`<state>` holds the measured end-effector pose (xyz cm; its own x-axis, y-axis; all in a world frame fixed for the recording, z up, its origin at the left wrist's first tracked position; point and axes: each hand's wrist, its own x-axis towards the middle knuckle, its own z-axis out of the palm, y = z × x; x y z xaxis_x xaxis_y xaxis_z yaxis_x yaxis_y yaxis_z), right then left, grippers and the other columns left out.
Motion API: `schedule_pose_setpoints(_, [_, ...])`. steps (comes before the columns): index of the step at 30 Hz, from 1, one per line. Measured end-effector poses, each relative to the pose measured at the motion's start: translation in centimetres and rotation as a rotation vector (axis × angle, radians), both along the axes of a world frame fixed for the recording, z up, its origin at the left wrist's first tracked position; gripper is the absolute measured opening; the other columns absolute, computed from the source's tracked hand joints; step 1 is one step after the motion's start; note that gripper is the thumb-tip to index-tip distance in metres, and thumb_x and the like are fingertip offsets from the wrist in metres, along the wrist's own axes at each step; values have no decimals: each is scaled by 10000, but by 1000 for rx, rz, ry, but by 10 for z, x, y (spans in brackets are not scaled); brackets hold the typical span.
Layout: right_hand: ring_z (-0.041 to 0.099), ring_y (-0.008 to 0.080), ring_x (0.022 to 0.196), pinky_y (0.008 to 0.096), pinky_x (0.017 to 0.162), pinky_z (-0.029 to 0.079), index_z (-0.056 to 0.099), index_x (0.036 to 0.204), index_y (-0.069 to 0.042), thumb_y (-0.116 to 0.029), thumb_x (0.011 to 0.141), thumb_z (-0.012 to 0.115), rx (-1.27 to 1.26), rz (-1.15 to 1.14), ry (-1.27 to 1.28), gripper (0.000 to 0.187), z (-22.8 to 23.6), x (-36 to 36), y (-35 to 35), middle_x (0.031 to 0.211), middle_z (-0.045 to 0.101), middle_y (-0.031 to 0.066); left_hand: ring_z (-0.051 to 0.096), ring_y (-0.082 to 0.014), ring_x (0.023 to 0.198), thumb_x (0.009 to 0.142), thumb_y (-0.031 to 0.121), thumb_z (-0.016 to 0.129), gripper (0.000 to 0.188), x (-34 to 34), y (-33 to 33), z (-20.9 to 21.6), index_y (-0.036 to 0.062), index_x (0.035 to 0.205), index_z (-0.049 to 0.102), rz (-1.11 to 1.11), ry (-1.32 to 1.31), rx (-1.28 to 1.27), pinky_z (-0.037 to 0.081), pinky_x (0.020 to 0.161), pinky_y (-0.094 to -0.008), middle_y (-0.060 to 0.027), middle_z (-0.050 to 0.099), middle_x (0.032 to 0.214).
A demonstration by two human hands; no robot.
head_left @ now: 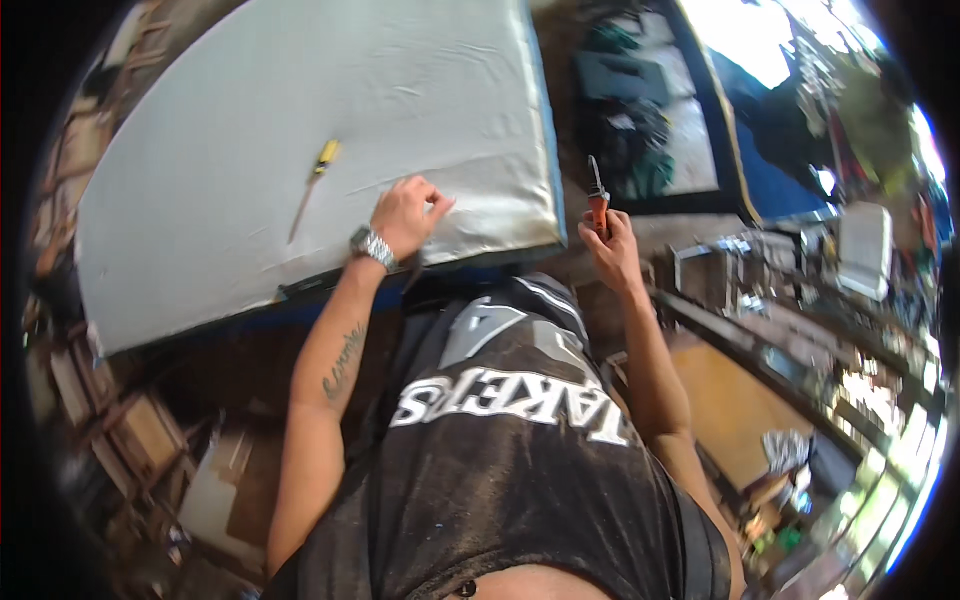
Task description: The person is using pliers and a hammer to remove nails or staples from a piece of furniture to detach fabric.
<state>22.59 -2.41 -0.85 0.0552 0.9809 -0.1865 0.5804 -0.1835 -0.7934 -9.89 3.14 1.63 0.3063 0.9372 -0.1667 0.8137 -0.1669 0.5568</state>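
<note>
My left hand (404,218) is over the near edge of a large panel covered in pale silvery fabric (230,120). Its fingers are loosely bent with the thumb apart, and I see nothing held; whether it touches the fabric I cannot tell. Off the panel's right corner, my right hand (614,247) is closed around orange-handled pliers (599,204), their narrow metal jaws pointing away from me. A screwdriver (318,172) with a yellow and black handle lies on the fabric, left of my left hand.
Beyond the pliers, a dark-rimmed frame (735,150) holds a grey-green case (625,78) and dark tangled items. Wooden or metal framework (760,270) stands at right, beside a tan board (735,405). Wooden pieces (140,435) clutter the lower left.
</note>
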Motion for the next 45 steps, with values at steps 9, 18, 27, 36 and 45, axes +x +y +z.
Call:
schedule_pose_setpoints(9, [521,387,1039,436,877,445,601,1098,-65,-240,780,605,17,817,-285,363,-15,-161,116,1153,545,182,526,-313,1046,783,168,630,368,-110,-50,-27,130,1140,549,678,198,247,440,881,-413,-111,543,1118])
schedule_pose_setpoints(18, [472,341,1166,416,962,388,585,1173,-137,-120,801,600,313,883,-218,372,-29,-234,93,1321,469,124,470,-342,1166,777,193,610,592,-158,1,-59,199,1335,412,561,393,42,417,963,-452,-115,454,1309])
schedule_pose_setpoints(27, [634,423,796,480,744,486,377,1280,-68,-514,867,555,-364,810,-40,633,16,-284,-17,791,630,269,613,-336,863,819,199,561,325,-178,36,-68,107,1127,511,492,65,-3,488,732,-421,-145,631,936])
schedule_pose_setpoints(36, [619,412,841,450,742,482,538,1024,3,-533,840,590,-469,385,127,569,12,-273,-45,858,624,263,396,-68,590,918,255,583,224,-99,36,11,50,999,624,207,-532,134,362,549,-239,38,454,652])
schedule_pose_setpoints(45, [599,179,708,296,608,483,266,1220,-141,107,783,528,300,-199,601,567,56,-145,-21,1054,532,125,470,-76,559,848,120,653,151,7,38,66,79,992,628,-63,-606,289,400,521,-239,-6,539,675])
